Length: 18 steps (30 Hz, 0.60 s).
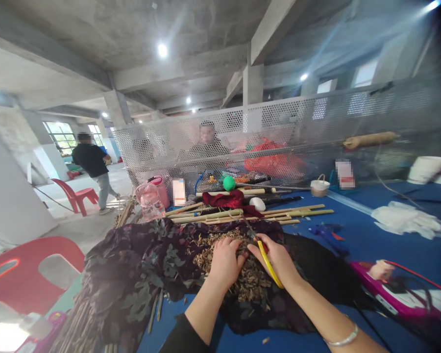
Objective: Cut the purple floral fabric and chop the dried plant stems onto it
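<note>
A heap of brown dried plant pieces lies on a dark floral cloth spread over the blue table. My left hand rests on the heap with its fingers bent and its thumb close to them; whatever is between the fingertips is hidden. Close by on the right, my right hand is closed round a tool with a curved yellow handle. Its thin dark end points away from me over the heap. What kind of tool it is cannot be made out. The two thumbs nearly meet above the pieces.
Bamboo sticks, a dark red cloth and a green ball lie beyond the heap, before a perforated metal screen. White gloves and a magenta-and-white power strip are at right. A person stands far left.
</note>
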Each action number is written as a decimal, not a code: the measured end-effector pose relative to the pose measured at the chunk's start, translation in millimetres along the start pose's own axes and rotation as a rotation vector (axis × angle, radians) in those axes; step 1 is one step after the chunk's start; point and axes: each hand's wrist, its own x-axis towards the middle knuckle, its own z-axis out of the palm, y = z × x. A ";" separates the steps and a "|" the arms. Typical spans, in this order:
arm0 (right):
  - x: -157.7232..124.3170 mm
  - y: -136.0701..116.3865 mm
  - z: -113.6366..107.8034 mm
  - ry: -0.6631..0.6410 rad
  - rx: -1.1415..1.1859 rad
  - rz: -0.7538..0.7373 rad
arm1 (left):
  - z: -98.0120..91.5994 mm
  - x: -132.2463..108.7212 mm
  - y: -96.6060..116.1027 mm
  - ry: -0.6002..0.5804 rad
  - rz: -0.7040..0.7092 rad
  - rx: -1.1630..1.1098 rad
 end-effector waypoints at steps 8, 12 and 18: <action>-0.1 -3.0 -0.7 -0.003 -0.010 -0.051 | -13.4 -14.6 4.0 0.031 -0.068 -0.086; -0.9 -5.2 -2.2 0.000 0.030 -0.065 | -14.4 -15.1 9.0 0.015 -0.005 -0.089; -0.4 -3.8 2.1 -0.017 0.011 -0.024 | -17.7 -6.8 -6.8 0.036 0.045 -0.167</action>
